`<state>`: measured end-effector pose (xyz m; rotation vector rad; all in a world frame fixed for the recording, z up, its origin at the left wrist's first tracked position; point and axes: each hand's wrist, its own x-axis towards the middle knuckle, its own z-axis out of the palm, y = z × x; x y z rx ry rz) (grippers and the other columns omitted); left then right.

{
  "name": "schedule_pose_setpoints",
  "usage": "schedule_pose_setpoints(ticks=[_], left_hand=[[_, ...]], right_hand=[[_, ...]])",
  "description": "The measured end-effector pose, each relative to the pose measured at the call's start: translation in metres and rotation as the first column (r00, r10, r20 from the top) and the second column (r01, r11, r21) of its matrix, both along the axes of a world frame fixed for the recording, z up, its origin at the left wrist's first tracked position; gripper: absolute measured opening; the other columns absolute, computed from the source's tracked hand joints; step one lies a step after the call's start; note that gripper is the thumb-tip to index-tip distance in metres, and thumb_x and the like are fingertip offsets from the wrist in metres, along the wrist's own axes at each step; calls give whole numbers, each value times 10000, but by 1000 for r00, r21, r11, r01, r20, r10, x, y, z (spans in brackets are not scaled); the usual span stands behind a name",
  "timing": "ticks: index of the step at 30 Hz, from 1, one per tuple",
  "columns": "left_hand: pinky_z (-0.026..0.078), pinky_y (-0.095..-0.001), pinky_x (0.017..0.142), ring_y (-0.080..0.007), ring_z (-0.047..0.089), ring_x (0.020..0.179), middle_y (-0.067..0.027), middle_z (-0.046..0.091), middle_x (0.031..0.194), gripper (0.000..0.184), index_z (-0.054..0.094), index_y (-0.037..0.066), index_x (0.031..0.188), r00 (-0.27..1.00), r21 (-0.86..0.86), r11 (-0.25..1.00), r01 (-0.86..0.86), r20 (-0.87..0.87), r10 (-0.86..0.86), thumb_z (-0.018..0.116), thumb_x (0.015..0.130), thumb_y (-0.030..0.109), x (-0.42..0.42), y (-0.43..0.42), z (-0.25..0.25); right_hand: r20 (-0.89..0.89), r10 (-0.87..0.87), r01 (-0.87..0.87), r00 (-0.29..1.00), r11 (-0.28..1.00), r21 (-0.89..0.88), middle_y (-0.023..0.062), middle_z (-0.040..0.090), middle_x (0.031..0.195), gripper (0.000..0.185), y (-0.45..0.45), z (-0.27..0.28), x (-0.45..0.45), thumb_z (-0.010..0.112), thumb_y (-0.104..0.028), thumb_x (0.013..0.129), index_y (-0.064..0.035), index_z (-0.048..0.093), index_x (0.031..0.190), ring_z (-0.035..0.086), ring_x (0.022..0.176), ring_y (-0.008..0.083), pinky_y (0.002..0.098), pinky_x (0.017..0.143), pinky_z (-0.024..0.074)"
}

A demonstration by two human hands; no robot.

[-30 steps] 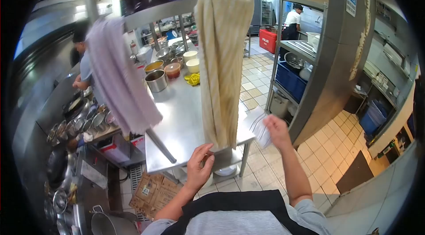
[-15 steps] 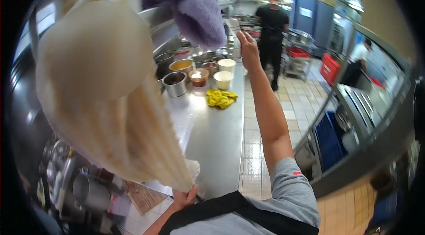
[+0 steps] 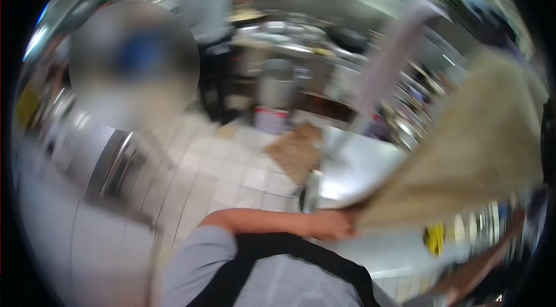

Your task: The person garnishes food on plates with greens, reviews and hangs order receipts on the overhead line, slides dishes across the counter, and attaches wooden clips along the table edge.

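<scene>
A large beige towel point(image 3: 463, 139) fills the right side of the view, blurred, its upper end beyond what I can follow. My left hand point(image 3: 333, 224) is closed on the towel's lower corner, in front of my chest above the metal counter point(image 3: 353, 179). My right arm reaches out to the lower right. My right hand point(image 3: 514, 226) is smeared near the right edge, and its fingers cannot be made out. Between the two hands, a crumpled yellow cloth point(image 3: 433, 240) lies on the counter. Pale containers point(image 3: 463, 228) stand just beyond it, close to my right hand.
Another person point(image 3: 211, 15) stands by a cooking station at the back left. A piece of brown cardboard point(image 3: 298, 148) lies on the tiled floor beside the counter's end. A grey bucket point(image 3: 276, 84) stands farther back. A low metal cabinet point(image 3: 110, 156) is at left.
My view has swung left, so the towel and counter now appear at the right. My left hand still grips the towel. My right hand, earlier closed on a whitish striped item, is now smeared.
</scene>
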<state>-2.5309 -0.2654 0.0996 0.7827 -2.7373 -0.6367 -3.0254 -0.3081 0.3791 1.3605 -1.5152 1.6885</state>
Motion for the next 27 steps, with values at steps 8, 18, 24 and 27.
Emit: schedule_pose_setpoints(ticks=[8, 18, 24, 27], left_hand=[[467, -429, 804, -313, 570, 960, -119, 595, 1011, 392, 501, 84, 1207, 851, 45, 884, -464, -254, 460, 567, 838, 198, 230, 41, -104], [476, -433, 814, -313, 589, 946, -123, 604, 1048, 341, 518, 104, 1201, 440, 73, 434, -898, 108, 892, 513, 893, 250, 503, 106, -72], [468, -420, 845, -301, 588, 956, -123, 608, 1066, 324, 550, 102, 1162, 102, 17, 107, -994, -190, 977, 572, 858, 210, 628, 75, -43], [458, -420, 865, -320, 580, 976, -136, 612, 1069, 324, 565, 86, 1134, -107, -32, -125, -992, -335, 936, 614, 826, 176, 709, 70, -66]], right_hand=[[82, 518, -517, 851, 803, 295, 48, 620, 790, 314, -115, -172, 320, 512, -306, 917, -20, 640, 953, 554, 707, 153, 297, 642, 453], [750, 452, -683, 482, -342, 645, 70, 633, 811, 353, -178, -409, 637, 499, -344, 914, -23, 640, 956, 586, 706, 183, 322, 628, 477], [794, 334, -579, 507, -550, 601, 83, 642, 824, 376, -247, -469, 750, 492, -367, 913, -25, 641, 959, 605, 706, 201, 337, 619, 491], [821, 351, -545, 450, -620, 564, 90, 646, 830, 387, -315, -491, 834, 488, -378, 912, -26, 641, 960, 614, 705, 210, 344, 615, 498]])
